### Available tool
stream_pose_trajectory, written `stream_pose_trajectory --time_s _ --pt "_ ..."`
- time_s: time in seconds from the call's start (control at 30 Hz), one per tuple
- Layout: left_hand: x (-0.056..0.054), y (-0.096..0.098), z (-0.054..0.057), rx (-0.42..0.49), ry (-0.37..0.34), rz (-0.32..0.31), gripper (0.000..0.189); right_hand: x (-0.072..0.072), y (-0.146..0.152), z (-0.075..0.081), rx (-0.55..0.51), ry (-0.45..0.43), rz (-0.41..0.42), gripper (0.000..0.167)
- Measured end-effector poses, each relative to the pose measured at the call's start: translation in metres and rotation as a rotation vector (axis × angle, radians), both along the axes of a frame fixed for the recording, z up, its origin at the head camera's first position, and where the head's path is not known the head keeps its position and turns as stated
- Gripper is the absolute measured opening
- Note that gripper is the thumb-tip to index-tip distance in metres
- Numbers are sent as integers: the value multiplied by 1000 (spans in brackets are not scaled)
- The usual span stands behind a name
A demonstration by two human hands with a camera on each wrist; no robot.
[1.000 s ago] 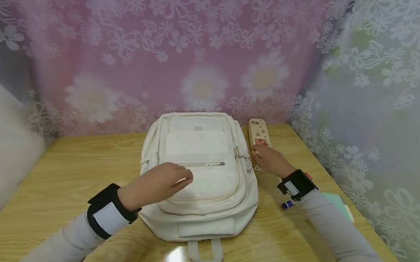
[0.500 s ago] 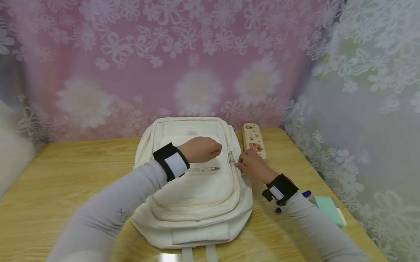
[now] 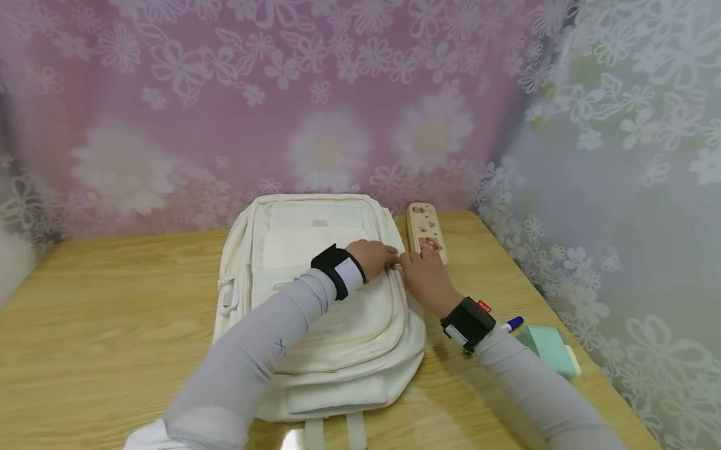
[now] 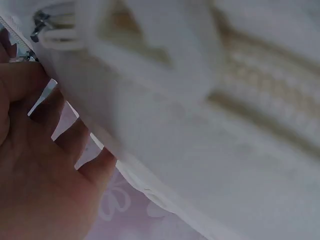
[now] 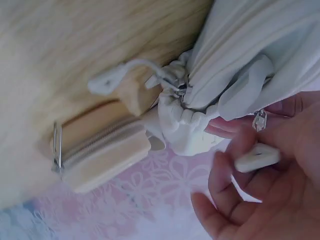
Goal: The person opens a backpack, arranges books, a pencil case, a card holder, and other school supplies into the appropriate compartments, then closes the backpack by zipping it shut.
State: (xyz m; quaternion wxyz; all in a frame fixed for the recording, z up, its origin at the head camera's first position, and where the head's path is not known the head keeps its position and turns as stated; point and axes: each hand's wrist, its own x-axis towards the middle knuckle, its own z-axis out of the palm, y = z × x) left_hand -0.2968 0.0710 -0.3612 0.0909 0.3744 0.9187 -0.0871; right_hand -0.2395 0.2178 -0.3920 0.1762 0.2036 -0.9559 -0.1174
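A white backpack lies on the wooden table with its top handle toward me. Both hands meet at its right side, near the end of a zipper. My right hand pinches a zipper pull, whose white tab shows among the fingers in the right wrist view. Beside it, my left hand reaches across the bag and holds the fabric next to the zipper. Bent left fingers meet the bag's edge in the left wrist view; their tips are partly hidden.
A beige pencil case with printed pictures lies against the bag's far right side. Nearer, to the right, are a blue-capped marker and a mint-green item, partly behind my right forearm. A flowered curtain hangs behind the table.
My left hand has moved right across the backpack to its right side. My right hand has shifted from beside the pencil case onto the zipper. The view has turned slightly right.
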Motion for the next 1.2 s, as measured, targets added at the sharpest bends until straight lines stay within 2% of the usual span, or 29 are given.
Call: stream_pose_trajectory --time_s 0.1,0.2,0.27,0.33,0.4,0.47,0.57,0.67,0.73,0.8,0.83,0.9,0.93,0.97,1.0,1.07,1.13,1.17,1.2 --pt "-5 -2 2 -17 -48 6 42 -1 -2 2 105 -33 -21 15" --pt "-9 -3 2 -8 -94 3 42 4 -2 2 152 -44 4 14" --pt "-11 -2 0 -4 -108 -8 42 13 1 3 159 -37 35 14" --pt "-12 0 -3 8 -110 -15 42 27 3 7 160 -29 66 13" --pt "-14 1 -7 1 -98 -26 42 44 5 13 156 -57 96 12" --pt "-15 1 -9 5 -84 -37 42 62 6 18 130 -120 122 13" --pt "-12 0 -8 2 -79 -34 42 90 6 28 53 -268 172 10" --pt "-10 -2 -6 7 -87 -12 42 113 2 38 -26 -403 262 12" --pt "-14 1 -9 -3 -107 14 42 124 -7 42 -52 -475 314 14" --pt "-25 6 -22 -3 -119 31 43 131 -21 44 -56 -529 363 16" --pt "-29 7 -28 3 -101 25 43 134 -29 44 -57 -547 384 16" --pt "-55 12 -62 18 -46 -22 42 136 -47 44 -58 -565 412 17" --pt "-66 14 -74 29 -45 -32 42 137 -56 44 -60 -565 425 18" --pt "-77 14 -87 50 3 -62 41 137 -64 44 -59 -562 433 19" --pt "-82 15 -92 48 14 -72 41 137 -71 44 -62 -566 439 20" --pt "-84 17 -92 24 -16 -53 41 138 -82 43 -70 -570 440 20" --pt "-60 12 -61 9 -85 -11 43 138 -87 43 -92 -594 415 20" --pt "-48 8 -49 0 -71 -15 43 139 -87 44 -108 -613 398 20" --pt "-33 3 -31 -10 -114 -1 44 139 -86 44 -128 -632 385 20"
